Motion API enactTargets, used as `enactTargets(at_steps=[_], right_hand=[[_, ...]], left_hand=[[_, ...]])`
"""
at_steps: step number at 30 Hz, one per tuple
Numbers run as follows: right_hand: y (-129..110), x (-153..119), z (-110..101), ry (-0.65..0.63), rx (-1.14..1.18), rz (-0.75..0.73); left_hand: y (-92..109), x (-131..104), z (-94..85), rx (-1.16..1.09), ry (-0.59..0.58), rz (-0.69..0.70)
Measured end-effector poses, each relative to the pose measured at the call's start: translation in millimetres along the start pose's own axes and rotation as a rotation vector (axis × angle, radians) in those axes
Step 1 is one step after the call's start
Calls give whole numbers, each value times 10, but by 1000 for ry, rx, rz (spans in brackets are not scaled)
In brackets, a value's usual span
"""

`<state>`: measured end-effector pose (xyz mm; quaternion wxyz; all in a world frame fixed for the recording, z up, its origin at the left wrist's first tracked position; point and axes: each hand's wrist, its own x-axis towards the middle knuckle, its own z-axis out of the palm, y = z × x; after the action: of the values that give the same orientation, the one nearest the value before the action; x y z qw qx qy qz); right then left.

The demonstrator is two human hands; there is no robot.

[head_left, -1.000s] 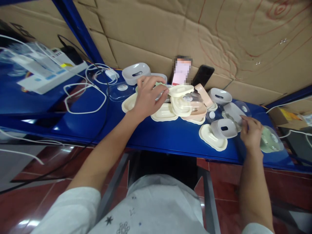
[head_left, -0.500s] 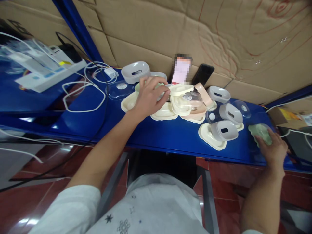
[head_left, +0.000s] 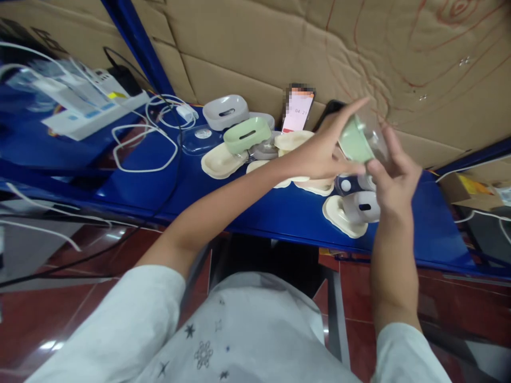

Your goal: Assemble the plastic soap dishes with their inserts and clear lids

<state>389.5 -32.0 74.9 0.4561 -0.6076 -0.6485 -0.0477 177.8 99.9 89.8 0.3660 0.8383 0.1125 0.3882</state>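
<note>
Above the right part of the blue shelf, my right hand grips a pale green soap dish piece with a clear plastic cover against it. My left hand is at the piece's left side, fingers spread around it and touching it. How far the two parts are joined I cannot make out. Another green soap dish, oval with a slot, rests on the pile behind my left forearm. Cream wavy-edged bases and a grey slotted dish lie around it.
A phone with a lit screen leans on the cardboard; a dark phone is partly hidden. A cream base with a grey dish lies near the front edge. White cables and a power strip are at left.
My right hand has lifted the green piece from the shelf's right end and brought it left and up. My left hand has left the pile and moved right to meet it, uncovering the other green dish.
</note>
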Motion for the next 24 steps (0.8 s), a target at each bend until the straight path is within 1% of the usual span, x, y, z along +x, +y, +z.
enactTargets(at_steps=[2,4,5,7,9,11,13,15,17,18,19,20,22,23,24], right_hand=[[102,112,146,-64,98,47],[322,168,196,-115,140,127],[453,181,193,-119,137,170],[701,178,158,-79,66,228],[888,145,118,-62,-67,237],[991,101,97,-125,-190,222],[1013,65,95,-228,-285,242],[948,48,96,-288,-338,302],[791,48,89,-265,-310,302],[680,50,85,-247,-247,261],[553,53,84,-254,-156,201],[418,55,89,-289,-51,133],[160,51,121,-401,112,17],[52,45,147,-447,149,-17],[-33,37,176,-467,159,-34]], left_hand=[[-108,84,62,-74,-12,45],[-279,53,53,-101,-23,55],[-368,8,30,-91,-17,50],[-524,-104,-35,-54,23,31],[-635,-203,-96,-5,94,-6],[-699,-266,-134,51,168,-46],[-719,-301,-142,96,199,-72],[-703,-326,-123,90,179,-91],[-666,-354,-79,26,148,-91],[-644,-371,-48,-6,139,-80],[-624,-389,-14,-32,133,-64],[-608,-408,23,-49,127,-45],[-588,-442,96,-69,120,-10],[-584,-456,128,-84,118,1],[-584,-466,154,-100,121,6]])
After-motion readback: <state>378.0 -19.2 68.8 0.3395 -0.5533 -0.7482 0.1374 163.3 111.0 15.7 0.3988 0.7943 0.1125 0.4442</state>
